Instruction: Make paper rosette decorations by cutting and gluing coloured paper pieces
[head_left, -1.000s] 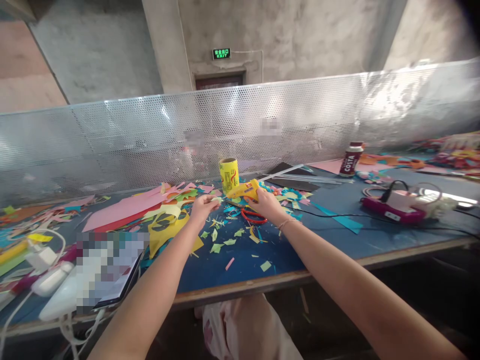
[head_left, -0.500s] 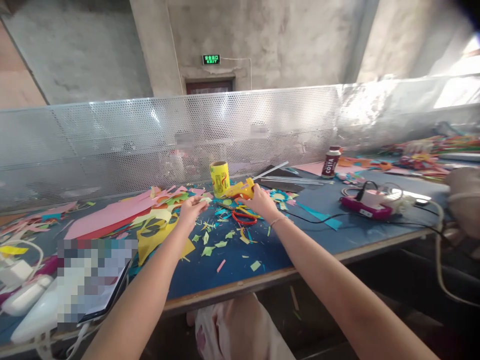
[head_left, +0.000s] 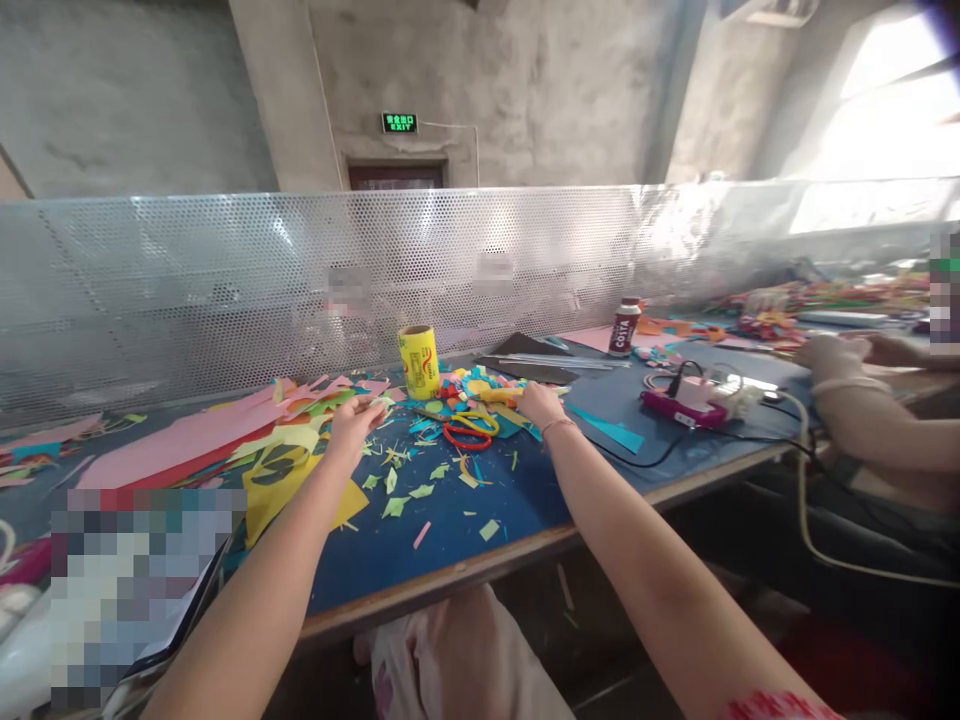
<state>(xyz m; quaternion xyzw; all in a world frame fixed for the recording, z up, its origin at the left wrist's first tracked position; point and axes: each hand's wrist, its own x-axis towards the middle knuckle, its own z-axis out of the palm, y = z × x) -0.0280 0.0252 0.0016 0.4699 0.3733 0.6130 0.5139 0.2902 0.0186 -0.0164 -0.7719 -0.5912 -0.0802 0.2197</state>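
My left hand [head_left: 352,428] is closed in a pinch above the paper scraps, and a small pale green paper piece [head_left: 385,403] shows at its fingertips. At the middle of the table my right hand [head_left: 541,404] is closed around a yellow glue gun [head_left: 498,395], whose grip is hidden by the fingers. The gun lies low over a pile of colourful paper cutouts [head_left: 469,380]. Just in front of it are scissors [head_left: 471,432] with red and yellow handles. A yellow cardboard roll [head_left: 418,362] stands upright between and beyond my hands.
Pink paper sheets [head_left: 187,440] and yellow paper [head_left: 274,490] lie at the left, near a blurred-out tablet [head_left: 142,590]. A brown bottle [head_left: 624,327] stands at the back right. A purple power strip [head_left: 679,410] trails cables. Another person's arm [head_left: 862,410] rests at the far right.
My right hand has moved right and lower with the glue gun, uncovering the paper cutouts. My left hand keeps its pinch. The view has turned right, bringing another person's arms into sight.
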